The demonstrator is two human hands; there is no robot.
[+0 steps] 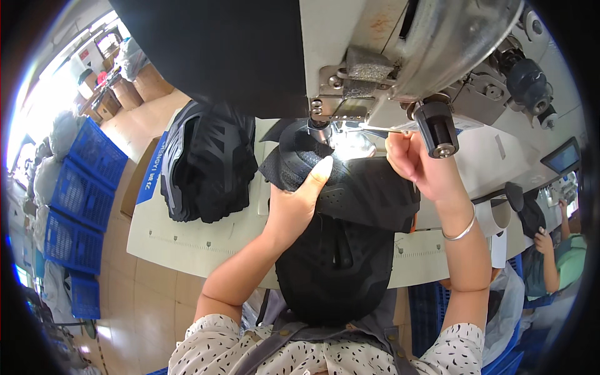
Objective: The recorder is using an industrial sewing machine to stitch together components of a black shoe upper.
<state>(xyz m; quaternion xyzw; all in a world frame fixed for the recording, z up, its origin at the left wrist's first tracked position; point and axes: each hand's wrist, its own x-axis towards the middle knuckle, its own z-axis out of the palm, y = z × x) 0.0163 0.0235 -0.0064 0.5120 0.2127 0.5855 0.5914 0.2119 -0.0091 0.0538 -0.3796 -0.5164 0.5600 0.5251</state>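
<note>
My left hand (294,209) grips a black shoe upper (299,164) at its left edge, thumb pressed on top. The upper lies beneath the needle area of a sewing machine (320,130), lit by a bright lamp. My right hand (420,164) is raised just right of the needle, fingers curled together. A thin metal rod (381,130) meets its fingertips; whether the hand holds it or it belongs to the machine, I cannot tell. More black upper pieces (334,275) hang over the table's near edge toward my lap.
A stack of black shoe uppers (209,165) stands on the pale table (187,244), left of the machine. Blue crates (75,240) are piled on the floor at far left. Right, a co-worker in a green top (565,265) handles a dark piece. A small screen (560,156) stands behind.
</note>
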